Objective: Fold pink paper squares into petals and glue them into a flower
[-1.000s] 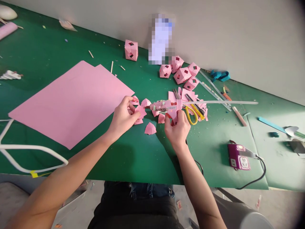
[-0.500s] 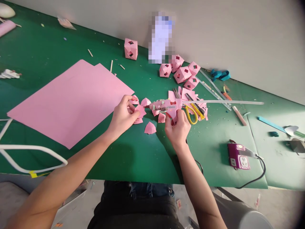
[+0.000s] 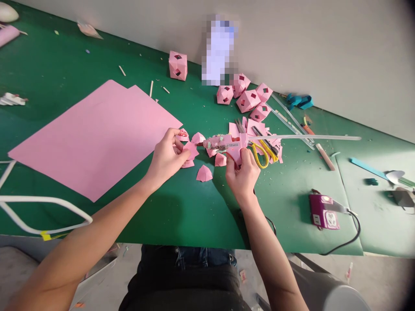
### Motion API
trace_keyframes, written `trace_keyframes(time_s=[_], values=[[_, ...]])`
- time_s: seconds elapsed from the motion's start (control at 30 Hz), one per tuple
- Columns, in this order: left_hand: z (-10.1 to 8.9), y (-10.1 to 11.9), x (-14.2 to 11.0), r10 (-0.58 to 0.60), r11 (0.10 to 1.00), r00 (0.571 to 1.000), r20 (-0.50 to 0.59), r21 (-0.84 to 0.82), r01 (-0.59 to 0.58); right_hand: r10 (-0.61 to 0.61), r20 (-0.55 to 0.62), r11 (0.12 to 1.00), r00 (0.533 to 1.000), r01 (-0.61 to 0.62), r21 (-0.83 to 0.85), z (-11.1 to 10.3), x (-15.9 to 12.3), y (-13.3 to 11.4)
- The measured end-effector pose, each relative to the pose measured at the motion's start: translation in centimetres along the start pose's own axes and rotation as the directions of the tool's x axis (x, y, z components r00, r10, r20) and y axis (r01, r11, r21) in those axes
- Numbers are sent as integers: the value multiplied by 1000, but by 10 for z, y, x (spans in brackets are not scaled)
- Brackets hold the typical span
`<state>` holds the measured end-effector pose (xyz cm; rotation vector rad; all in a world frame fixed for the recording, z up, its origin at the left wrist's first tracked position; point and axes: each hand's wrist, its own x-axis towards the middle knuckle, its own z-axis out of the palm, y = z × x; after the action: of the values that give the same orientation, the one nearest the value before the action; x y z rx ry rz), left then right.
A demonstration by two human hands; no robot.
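My left hand (image 3: 168, 154) pinches a folded pink paper piece (image 3: 190, 151) between thumb and fingers. Wrapped round the handle of a pink hot glue gun (image 3: 223, 143) is my right hand (image 3: 243, 170). The gun points left, its nozzle close beside the held paper, and a long clear glue stick (image 3: 308, 138) sticks out of its back. Small pink folded paper caps lie about the nozzle, one paper cap (image 3: 204, 173) nearer to me. Yellow-handled scissors (image 3: 260, 156) and a utility knife (image 3: 264, 140) rest on pink paper scraps behind the gun.
Large pink paper sheets (image 3: 97, 138) cover the left of the green table (image 3: 155, 224). Several pink paper balls (image 3: 248, 101) and a pink paper cube (image 3: 178, 66) stand at the back. A purple power socket (image 3: 324, 211) with a cord is at right; a white tube frame (image 3: 48, 199) is at left.
Both hands stay nearly still, with the gun's nozzle beside the paper piece. The glue stick at the back of the gun shifted slightly right. The view drifted a little.
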<state>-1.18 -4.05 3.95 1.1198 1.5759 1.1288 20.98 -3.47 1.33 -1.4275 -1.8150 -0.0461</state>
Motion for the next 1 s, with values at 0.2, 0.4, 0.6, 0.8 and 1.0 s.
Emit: trace_keyframes(time_s=[0.2,0.4,0.6,0.8,1.0], values=[[-1,-1,0,20,999,1000,-2,30,-20,-6,3,1000,1000,6,7,0,0,2],[-1,2,0,17,998,1000,-7,65,-17,16,17,1000,1000,-16,11,0,1,1],[-2,5,1,25,988,999,-39,153,-19,169,4,985,986,-169,30,1,5,-5],[-2,4,0,22,990,999,-23,137,-19,303,86,951,949,-307,35,1,7,-8],[-3,0,-1,55,991,998,7,122,-55,314,96,949,944,-314,-16,0,7,-9]])
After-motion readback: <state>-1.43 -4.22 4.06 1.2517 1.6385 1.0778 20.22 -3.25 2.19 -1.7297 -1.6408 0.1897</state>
